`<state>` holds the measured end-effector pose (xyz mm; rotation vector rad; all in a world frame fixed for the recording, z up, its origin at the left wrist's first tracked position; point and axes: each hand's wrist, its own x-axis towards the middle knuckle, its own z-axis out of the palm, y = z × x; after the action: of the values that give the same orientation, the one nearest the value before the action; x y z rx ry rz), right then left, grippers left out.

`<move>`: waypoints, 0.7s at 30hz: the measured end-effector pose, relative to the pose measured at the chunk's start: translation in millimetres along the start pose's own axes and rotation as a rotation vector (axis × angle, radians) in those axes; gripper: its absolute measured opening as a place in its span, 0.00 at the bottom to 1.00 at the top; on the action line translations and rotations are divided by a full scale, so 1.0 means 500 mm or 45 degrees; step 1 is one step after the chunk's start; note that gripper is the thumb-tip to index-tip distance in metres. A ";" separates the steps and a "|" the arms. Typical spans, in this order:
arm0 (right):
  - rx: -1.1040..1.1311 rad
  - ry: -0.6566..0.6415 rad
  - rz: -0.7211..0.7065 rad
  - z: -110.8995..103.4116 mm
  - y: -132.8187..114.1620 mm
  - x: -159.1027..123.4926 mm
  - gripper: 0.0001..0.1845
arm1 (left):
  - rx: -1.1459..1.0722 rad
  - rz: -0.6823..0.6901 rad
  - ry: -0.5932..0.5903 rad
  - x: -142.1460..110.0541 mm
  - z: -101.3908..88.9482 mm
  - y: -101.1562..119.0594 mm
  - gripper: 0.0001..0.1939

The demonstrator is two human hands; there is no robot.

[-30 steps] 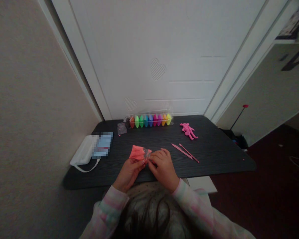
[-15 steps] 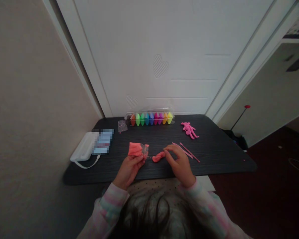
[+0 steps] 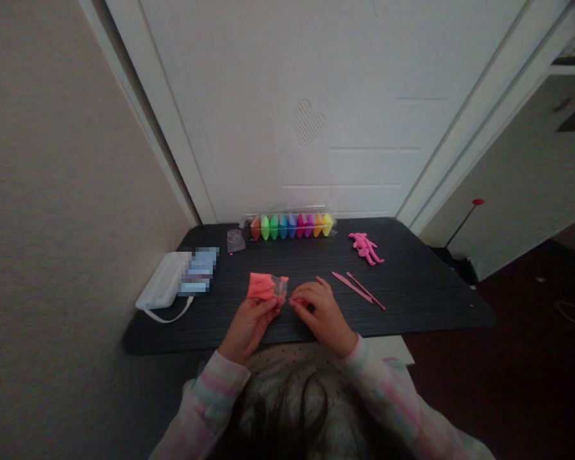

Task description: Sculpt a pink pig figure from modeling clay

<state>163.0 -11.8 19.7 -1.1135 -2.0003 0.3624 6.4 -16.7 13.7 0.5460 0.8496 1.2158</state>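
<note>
My left hand [image 3: 249, 322] pinches a small clear bag of coral-pink clay [image 3: 264, 287] and holds it just above the black table [image 3: 412, 287]. My right hand [image 3: 319, 310] is closed right beside the bag's open end, with a bit of the same pink clay [image 3: 298, 300] showing between its fingertips. Both hands sit near the table's front edge, close to my body.
A row of coloured clay packs [image 3: 292, 226] lies at the back against the white door. A pink clay figure [image 3: 365, 248] and two pink modelling tools [image 3: 359, 289] lie to the right. A white pouch with a cord [image 3: 165, 291] is at the left; a small clear bag [image 3: 235, 241] lies behind it.
Half a second ago my right hand had pulled a lump of pink clay away to the right; now it is back against the bag's opening. The left hand stayed put.
</note>
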 end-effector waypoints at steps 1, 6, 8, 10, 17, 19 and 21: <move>0.021 0.035 0.026 -0.007 0.006 0.000 0.04 | -0.002 0.002 0.006 0.000 0.000 0.000 0.04; -0.063 0.176 0.093 -0.035 0.053 -0.009 0.05 | -0.032 0.016 0.040 0.001 0.001 -0.002 0.04; -0.148 0.122 0.051 -0.034 0.067 -0.016 0.06 | -0.031 0.018 0.052 0.001 0.000 -0.003 0.04; -0.237 0.052 -0.010 -0.030 0.072 -0.021 0.07 | -0.025 0.016 0.052 0.001 -0.001 -0.003 0.04; -0.519 -0.125 -0.034 -0.021 0.024 -0.025 0.12 | -0.027 0.025 0.019 0.001 -0.002 -0.003 0.03; -0.567 -0.116 0.024 -0.011 0.006 -0.025 0.14 | -0.031 0.033 0.006 0.001 -0.002 -0.002 0.03; -0.594 -0.094 0.086 0.004 -0.004 -0.026 0.17 | -0.037 0.037 0.010 0.001 -0.003 -0.002 0.03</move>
<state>164.2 -23.4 12.9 -1.4715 -2.1783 -0.0385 6.0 -16.5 12.1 0.5320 0.8316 1.2561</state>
